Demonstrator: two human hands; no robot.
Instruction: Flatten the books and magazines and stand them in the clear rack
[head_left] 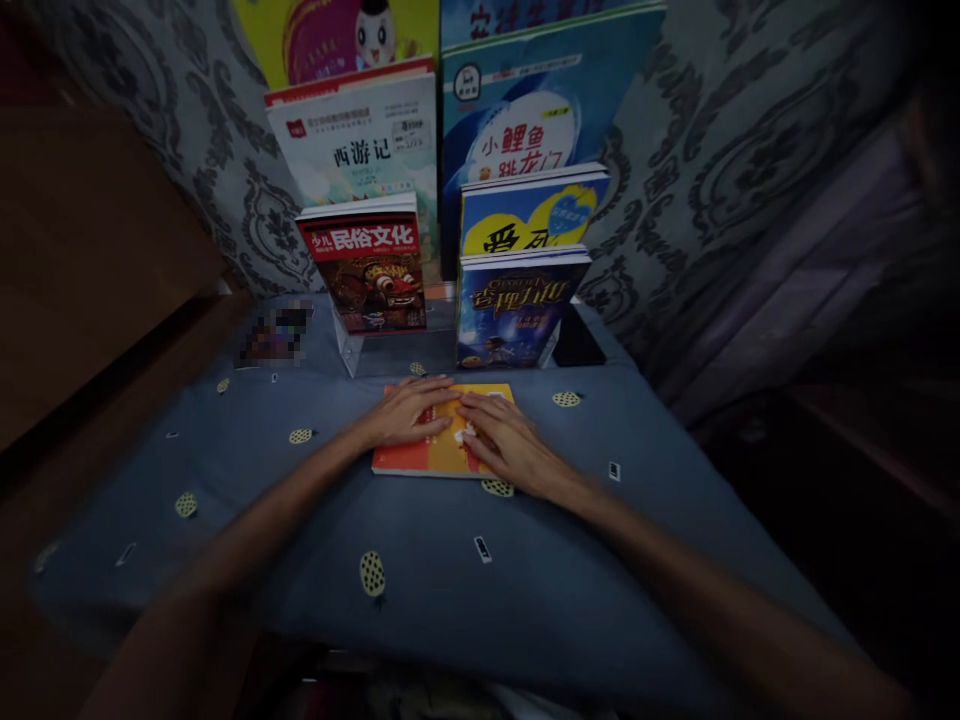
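An orange and yellow paperback book [442,460] lies flat on the cloth-covered table. My left hand [411,412] rests palm down across its left part, fingers stretched out. On its right part lies my right hand [506,435], also flat with the fingers extended. The two hands' fingertips nearly meet over the cover and hide much of it. Just beyond the hands, a clear stand [397,355] holds upright books, with a red-titled book [371,265] at the front left and a dark blue book [517,310] at the front right.
Taller books rise behind, among them a white one [360,140] and a teal one [540,110]. A dark flat object [577,335] lies right of the stand, a blurred-out item [274,335] to its left. Patterned fabric [675,200] backs the table [300,540].
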